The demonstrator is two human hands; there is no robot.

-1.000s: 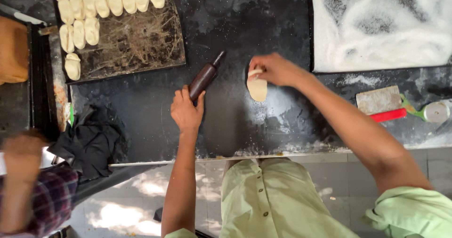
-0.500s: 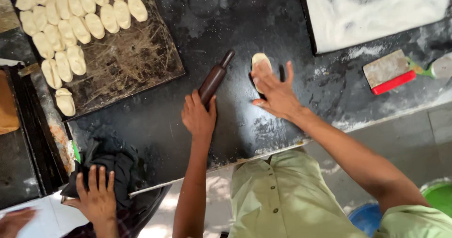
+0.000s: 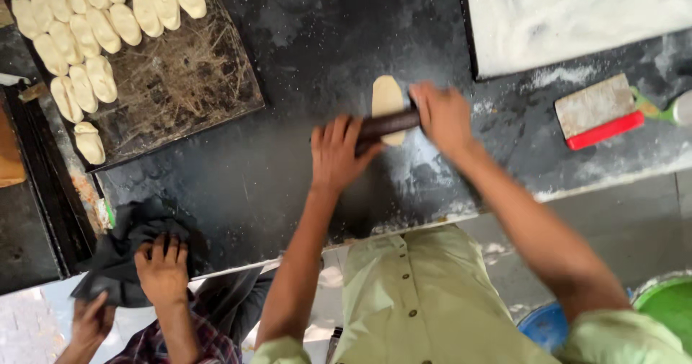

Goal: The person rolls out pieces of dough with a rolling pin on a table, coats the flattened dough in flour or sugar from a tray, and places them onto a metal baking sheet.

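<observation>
Dark stone counter, dusted w/ flour, runs under both hands & serves as the rolling bed, so the work sits right in front of the person's body. Beyond the right hand, up & to its right, a big white floured tray lies within reach, prob. for dusting. Far off past the left hand, up-left, a dark baking tray carries rows of shaped dough pieces, kept clear of the rolling spot. To the right of the right hand, apart from it, rests a scraper w/ red edge. Near-left of the left hand, at the counter's edge, another person's hand presses on a dark cloth. Between the two working hands lies the dark rolling pin, crosswise over the pale dough oval, which sticks out mostly on the far side of the pin. Left hand: fingers spread & flat, palm pressing on the pin's left end, not wrapped round it. Right hand: blurred, lying over the pin's right end, fingers loosely extended; looks like open-palm pressure too, tho whether any finger curls under I can't tell.
</observation>
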